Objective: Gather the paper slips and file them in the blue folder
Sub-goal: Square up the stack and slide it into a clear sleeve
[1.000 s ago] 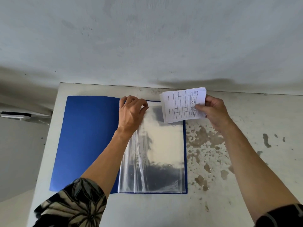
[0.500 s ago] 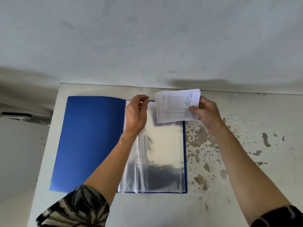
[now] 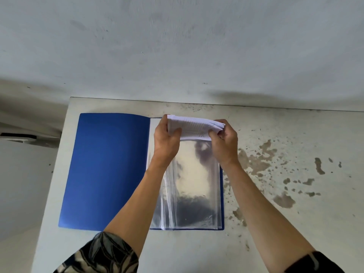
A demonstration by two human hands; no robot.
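Observation:
The blue folder (image 3: pixel 106 170) lies open on the white table, its cover flat to the left and several clear plastic sleeves (image 3: pixel 193 186) on the right. A stack of white paper slips (image 3: pixel 194 127) with printed tables is held tilted over the top edge of the sleeves. My left hand (image 3: pixel 167 141) grips the stack's left end. Its right end is pinched by my right hand (image 3: pixel 224 142). Whether the slips' lower edge sits inside a sleeve is hidden by the hands.
The white table (image 3: pixel 295 223) has brown worn patches (image 3: pixel 262 156) right of the folder. Its left edge runs close beside the folder cover, and its far edge meets a grey wall (image 3: pixel 177 46). A dark-and-white object (image 3: pixel 17 135) sits off the table at far left.
My right hand brought the slips left and down over the top of the sleeves. My left hand left the sleeve edge and took hold of the stack's left end.

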